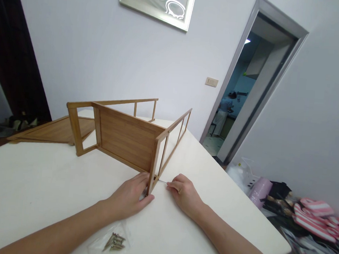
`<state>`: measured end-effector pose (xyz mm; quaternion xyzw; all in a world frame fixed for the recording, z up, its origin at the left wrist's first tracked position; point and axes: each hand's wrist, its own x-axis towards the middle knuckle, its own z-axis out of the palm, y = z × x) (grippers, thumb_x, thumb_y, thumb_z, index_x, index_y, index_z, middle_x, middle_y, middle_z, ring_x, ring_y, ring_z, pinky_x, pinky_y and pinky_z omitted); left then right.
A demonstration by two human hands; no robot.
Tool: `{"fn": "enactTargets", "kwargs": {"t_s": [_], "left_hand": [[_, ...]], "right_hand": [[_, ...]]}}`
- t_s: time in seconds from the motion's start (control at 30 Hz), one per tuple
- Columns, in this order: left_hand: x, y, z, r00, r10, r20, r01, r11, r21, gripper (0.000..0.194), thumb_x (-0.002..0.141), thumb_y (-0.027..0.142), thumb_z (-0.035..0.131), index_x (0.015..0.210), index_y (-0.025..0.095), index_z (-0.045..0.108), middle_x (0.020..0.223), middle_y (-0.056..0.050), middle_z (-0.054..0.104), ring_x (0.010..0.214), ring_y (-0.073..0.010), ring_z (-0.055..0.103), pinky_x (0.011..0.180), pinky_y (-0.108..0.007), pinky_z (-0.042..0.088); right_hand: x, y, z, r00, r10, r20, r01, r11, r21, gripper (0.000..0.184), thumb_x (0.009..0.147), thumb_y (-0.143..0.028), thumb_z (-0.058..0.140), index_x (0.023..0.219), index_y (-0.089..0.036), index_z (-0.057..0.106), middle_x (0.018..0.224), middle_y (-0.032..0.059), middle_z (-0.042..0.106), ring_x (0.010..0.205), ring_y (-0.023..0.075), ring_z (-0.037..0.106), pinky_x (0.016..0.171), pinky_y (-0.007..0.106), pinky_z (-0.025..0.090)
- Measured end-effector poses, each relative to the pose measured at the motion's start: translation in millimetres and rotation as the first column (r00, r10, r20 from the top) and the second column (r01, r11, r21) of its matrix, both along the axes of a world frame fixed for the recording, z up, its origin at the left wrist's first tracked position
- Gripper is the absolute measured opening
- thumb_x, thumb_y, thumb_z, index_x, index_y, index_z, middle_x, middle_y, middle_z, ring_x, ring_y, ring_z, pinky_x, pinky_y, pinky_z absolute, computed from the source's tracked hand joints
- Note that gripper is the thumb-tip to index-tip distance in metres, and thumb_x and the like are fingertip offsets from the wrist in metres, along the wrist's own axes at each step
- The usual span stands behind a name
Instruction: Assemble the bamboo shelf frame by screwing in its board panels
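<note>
Left hand (129, 194): partly curled, grasping the near lower corner of the wooden frame (127, 137), thumb stretched along its foot; some fingertips hidden by the wood. Right hand (186, 193), at 3 o'clock from the left: fingers bent, thumb and forefinger pinching a thin metal rod (162, 181). Rod's far end meets the frame's corner at 9 o'clock from the right hand; exact seating too small to tell.

Frame stands on the table (48, 183), at 11 o'clock from the hands: brown, visible grain, flat rectangular panel between two slatted, ladder-like sides. Second wooden panel (55, 129), flat, at 10 o'clock. Tabletop smooth, off-white. Clear, crinkled plastic bag (95, 249) at 7 o'clock; brassy metal screws (114, 242) heaped on it.
</note>
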<state>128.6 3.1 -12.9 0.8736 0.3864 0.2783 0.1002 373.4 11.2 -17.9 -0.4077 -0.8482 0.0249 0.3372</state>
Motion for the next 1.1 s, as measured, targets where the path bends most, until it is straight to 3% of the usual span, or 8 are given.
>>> {"fn": "enactTargets", "kwargs": {"t_s": [0.23,0.43,0.6,0.83,1.1], "left_hand": [[-0.3,-0.2,-1.5,1.0,0.005,0.017,-0.005,1.0,0.004,0.043,0.086,0.03,0.059,0.127,0.021,0.055,0.13,-0.01,0.062,0.124,-0.0266,0.055,0.11,-0.044,0.044],[-0.3,0.6,-1.5,1.0,-0.001,0.014,0.001,1.0,-0.008,0.04,0.086,0.029,0.058,0.125,0.021,0.056,0.13,-0.009,0.062,0.124,-0.0262,0.055,0.11,-0.044,0.044],[-1.1,2.5,-3.2,1.0,-0.004,0.007,0.004,1.0,-0.003,0.04,0.086,0.03,0.059,0.125,0.022,0.056,0.13,-0.009,0.062,0.124,-0.0262,0.055,0.11,-0.044,0.044],[-0.4,-0.1,0.3,1.0,0.0,0.002,0.0,1.0,-0.011,0.04,0.086,0.029,0.058,0.126,0.021,0.055,0.131,-0.009,0.062,0.125,-0.026,0.055,0.11,-0.044,0.044],[-0.9,0.5,-1.9,1.0,-0.003,0.028,0.003,1.0,0.012,0.043,0.086,0.03,0.059,0.128,0.023,0.055,0.13,-0.008,0.063,0.123,-0.0264,0.056,0.109,-0.044,0.045]], "right_hand": [[1.0,1.6,-2.3,1.0,-0.007,-0.001,0.007,1.0,-0.016,0.015,0.09,-0.015,0.062,0.086,-0.019,0.076,0.079,0.0055,0.067,0.076,0.0165,0.064,0.069,0.028,0.053],[-0.4,-4.0,6.3,0.984,0.03,0.178,-0.046,0.995,0.089,0.023,0.096,-0.014,0.051,0.093,-0.016,0.074,0.078,0.0083,0.066,0.077,0.0186,0.059,0.067,0.029,0.05],[0.4,-6.1,11.1,0.968,0.059,0.244,-0.077,0.995,0.065,0.025,0.097,-0.012,0.046,0.099,-0.015,0.071,0.082,0.0088,0.065,0.08,0.0186,0.056,0.069,0.029,0.048],[-0.1,-12.2,22.4,0.888,0.104,0.449,-0.099,0.994,-0.034,0.034,0.077,0.005,0.05,0.102,-0.013,0.065,0.085,0.0079,0.061,0.085,0.0203,0.053,0.072,0.029,0.046],[-4.6,-17.6,25.4,0.818,0.033,0.575,-0.174,0.966,0.192,0.022,0.094,-0.005,0.044,0.088,-0.014,0.063,0.078,0.0093,0.058,0.076,0.0223,0.05,0.067,0.034,0.041]]}}
